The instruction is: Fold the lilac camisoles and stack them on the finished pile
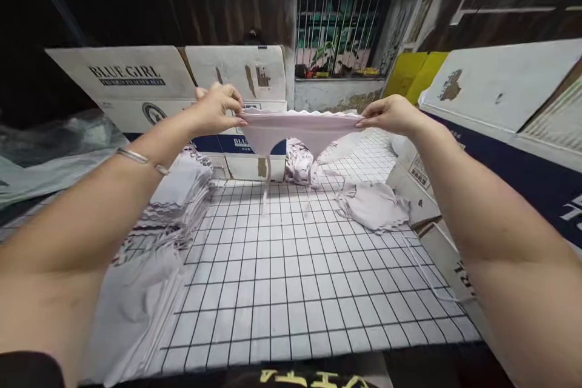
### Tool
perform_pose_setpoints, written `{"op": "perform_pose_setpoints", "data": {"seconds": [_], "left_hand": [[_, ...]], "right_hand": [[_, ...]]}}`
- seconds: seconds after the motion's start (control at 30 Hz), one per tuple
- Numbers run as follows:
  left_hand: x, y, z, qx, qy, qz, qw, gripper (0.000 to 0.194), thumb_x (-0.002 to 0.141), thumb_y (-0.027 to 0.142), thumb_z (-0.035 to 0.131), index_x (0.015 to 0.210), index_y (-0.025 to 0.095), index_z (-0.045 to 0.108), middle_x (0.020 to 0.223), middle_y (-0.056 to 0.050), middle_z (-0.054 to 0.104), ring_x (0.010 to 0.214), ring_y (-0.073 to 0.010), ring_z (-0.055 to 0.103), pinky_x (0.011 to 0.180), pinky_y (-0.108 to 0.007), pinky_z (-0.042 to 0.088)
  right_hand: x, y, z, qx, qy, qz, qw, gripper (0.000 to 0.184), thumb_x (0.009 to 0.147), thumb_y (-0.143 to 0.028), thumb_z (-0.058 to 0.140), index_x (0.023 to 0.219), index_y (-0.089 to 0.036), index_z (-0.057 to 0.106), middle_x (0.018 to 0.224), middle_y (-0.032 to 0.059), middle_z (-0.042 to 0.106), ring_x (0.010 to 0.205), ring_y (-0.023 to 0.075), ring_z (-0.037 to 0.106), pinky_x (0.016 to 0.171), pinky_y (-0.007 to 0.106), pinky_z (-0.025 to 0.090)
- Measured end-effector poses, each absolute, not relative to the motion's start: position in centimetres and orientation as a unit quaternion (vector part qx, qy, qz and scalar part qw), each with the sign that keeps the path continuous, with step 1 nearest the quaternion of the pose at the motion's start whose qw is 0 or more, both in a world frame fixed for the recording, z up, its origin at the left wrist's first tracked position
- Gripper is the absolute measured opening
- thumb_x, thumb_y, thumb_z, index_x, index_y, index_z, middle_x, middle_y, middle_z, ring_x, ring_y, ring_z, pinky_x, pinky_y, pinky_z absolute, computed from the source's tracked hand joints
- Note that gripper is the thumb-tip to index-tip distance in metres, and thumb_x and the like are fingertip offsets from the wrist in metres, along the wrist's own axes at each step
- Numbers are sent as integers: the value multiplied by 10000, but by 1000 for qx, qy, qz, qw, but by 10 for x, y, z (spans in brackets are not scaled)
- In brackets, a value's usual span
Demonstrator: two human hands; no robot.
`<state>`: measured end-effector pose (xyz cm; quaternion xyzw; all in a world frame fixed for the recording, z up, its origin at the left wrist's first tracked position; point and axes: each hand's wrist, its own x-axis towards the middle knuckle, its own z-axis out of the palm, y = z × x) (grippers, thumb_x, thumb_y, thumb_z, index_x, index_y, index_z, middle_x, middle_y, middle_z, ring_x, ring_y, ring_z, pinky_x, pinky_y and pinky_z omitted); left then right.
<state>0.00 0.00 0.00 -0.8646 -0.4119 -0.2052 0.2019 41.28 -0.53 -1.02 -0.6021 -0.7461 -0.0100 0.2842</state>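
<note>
This looks like a small garment workshop: stacked fabric pieces line the left edge of a grid-patterned counter, pale cloth items lie near its right edge, and worn cardboard cartons stand at the far and right edges, before a barred window.

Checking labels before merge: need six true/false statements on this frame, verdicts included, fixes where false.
1. The left hand and right hand hold one pale pink garment spread between them. True.
2. The garment lies flat. False: it is held up above the gridded tabletop.
3. No bracelet is worn. False: a silver bracelet is on the left arm.
4. Stacked fabric sits on the left. True.
5. BLUE GIRL is printed on a green box. False: that box is white and dark blue.
6. The window has bars. True.
</note>
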Motion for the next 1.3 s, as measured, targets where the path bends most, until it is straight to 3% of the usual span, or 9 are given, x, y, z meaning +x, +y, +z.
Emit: {"op": "perform_pose_setpoints", "data": {"seconds": [0.2,0.4,0.53,0.63,0.73,0.83,0.97,1.1,1.3], "left_hand": [[-11,-117,-125,-888,-350,-188,230,282,912,224,495,691,130,642,839,-30,656,930,-210,576,941,-523,262],[-20,-260,-243,-909,-376,-92,153,314,876,-24,387,735,145,610,793,-47,650,832,-201,579,835,-442,294],[-28,-285,-237,-894,-429,-123,-33,213,883,145,496,996,239,651,1029,-39,671,948,-225,591,883,-447,302],[-21,-248,-227,-802,-541,-205,-148,193,894,293,502,1027,234,629,1020,-35,666,905,-198,602,851,-377,380],[1,-174,-234,-702,-664,-230,-118,236,889,381,489,823,196,619,960,-61,667,923,-231,596,878,-406,397],[21,-106,-243,-645,-733,-169,-135,297,852,447,542,712,187,581,918,-79,679,936,-283,600,900,-483,390],[27,-96,-244,-635,-733,-228,-83,198,924,249,404,900,186,590,1034,-103,662,990,-249,593,855,-405,436],[28,-166,-263,-783,-578,-227,-30,227,934,252,426,954,159,632,1029,-114,678,982,-247,594,867,-393,446],[39,-226,-298,-847,-510,-138,-53,475,958,397,459,1356,141,500,1459,-107,465,1338,-322,406,1034,-476,366]], "right_hand": [[406,-115,-151,-546,-801,-110,219,167,831,-362,663,771,-251,773,747,48,731,805,240,584,854,458,339],[375,-260,-272,-523,-828,-58,193,154,884,-199,604,934,-241,744,931,40,752,819,224,569,879,480,271],[375,-294,-265,-511,-834,7,208,156,880,-257,625,1010,-251,710,997,37,734,844,216,583,848,437,323],[353,-288,-245,-479,-833,37,276,171,886,-269,617,1038,-226,682,1022,74,710,906,223,594,823,392,386],[300,-256,-237,-412,-855,90,303,237,909,-294,574,1118,-203,641,1143,118,666,1030,250,583,892,405,404],[238,-194,-242,-436,-834,201,272,173,918,-313,525,940,-194,648,918,80,695,843,205,612,767,335,439],[182,-91,-247,-613,-690,312,223,255,789,-422,660,707,-199,567,726,21,648,703,166,574,594,260,376],[149,-31,-251,-644,-624,401,187,265,622,-241,801,622,-181,542,754,45,642,755,178,571,565,243,364],[132,-1,-251,-593,-538,568,189,146,828,-95,587,701,-148,535,659,49,629,481,80,460,416,190,351]]}}
